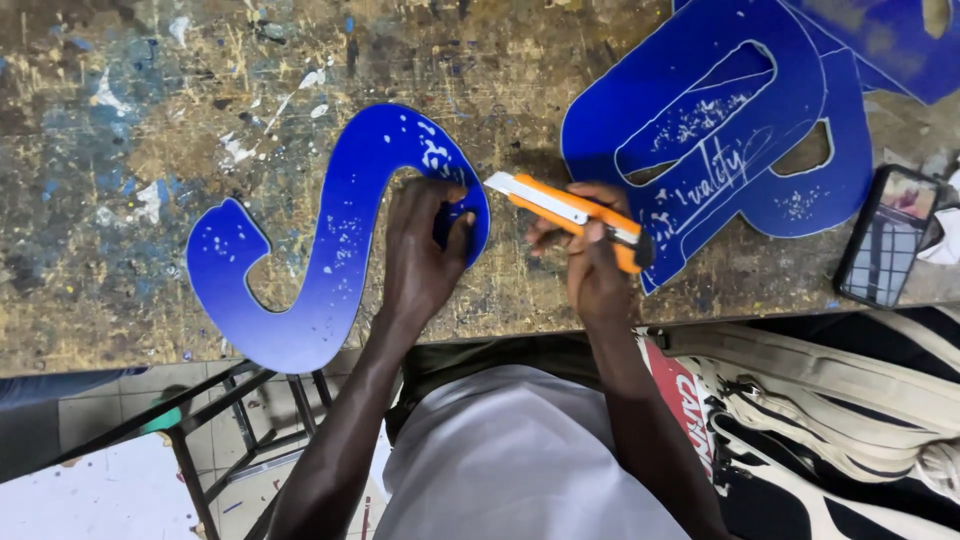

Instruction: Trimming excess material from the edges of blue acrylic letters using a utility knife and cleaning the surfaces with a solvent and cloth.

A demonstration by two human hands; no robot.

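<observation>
The bench (120,130), scarred and paint-flecked, lies bare left of and beyond the S (335,235). Right of the S, well apart, a blue sheet (800,150) with cut-out outlines overlaps the bench's far edge. The S's lower curve overhangs the near edge. The left hand (425,250) presses fingers down on the S's upper curl. Just right of it, the right hand (590,265) is closed around the knife (570,208), blade tip beside the S's edge.
</observation>
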